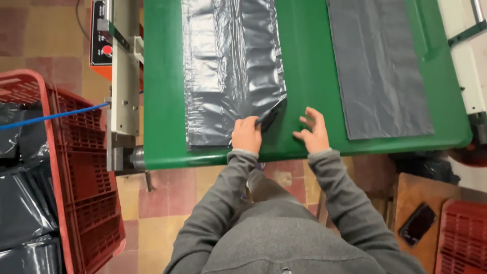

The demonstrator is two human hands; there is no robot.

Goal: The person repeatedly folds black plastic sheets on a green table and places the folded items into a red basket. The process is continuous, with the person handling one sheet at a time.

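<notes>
A stack of shiny dark grey plastic bags [231,71] lies on the left half of a green table [309,76]. My left hand [247,134] pinches the stack's near right corner, which is lifted and folded over. My right hand [313,131] hovers just to the right of that corner over bare green surface, fingers spread, holding nothing. A second, flatter pile of grey bags [378,66] lies on the table's right half, apart from both hands.
A red plastic crate [76,167] with dark bags stands at the left. A metal machine frame with an orange control box [104,45] borders the table's left edge. At the lower right, a phone [417,223] rests on a wooden stool beside another red crate [461,238].
</notes>
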